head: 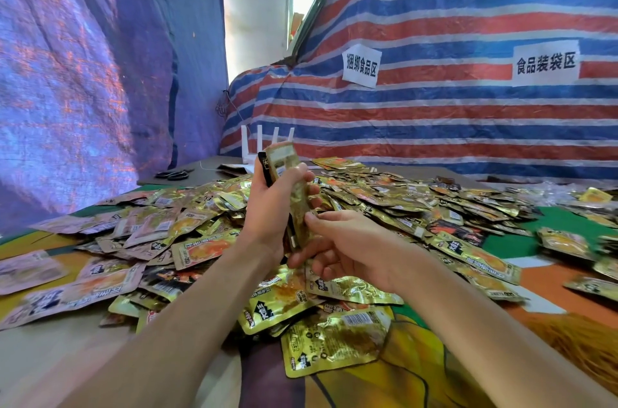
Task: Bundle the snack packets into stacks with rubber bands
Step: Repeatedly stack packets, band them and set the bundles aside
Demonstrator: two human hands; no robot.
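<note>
A thin upright stack of gold snack packets (284, 162) stands on edge above the table, seen from its side. My left hand (274, 207) grips the stack around its middle, fingers curled over the front. My right hand (337, 247) pinches the stack's lower end with thumb and fingers. A wide heap of loose gold and pink snack packets (368, 200) covers the table beneath both hands. A mass of orange-brown rubber bands (578, 340) lies at the lower right.
Scissors (174, 174) lie at the table's far left. A white router with antennas (264, 143) stands behind the heap. Striped tarpaulin with two paper signs (545, 64) closes the back and right; a blue tarpaulin hangs at left.
</note>
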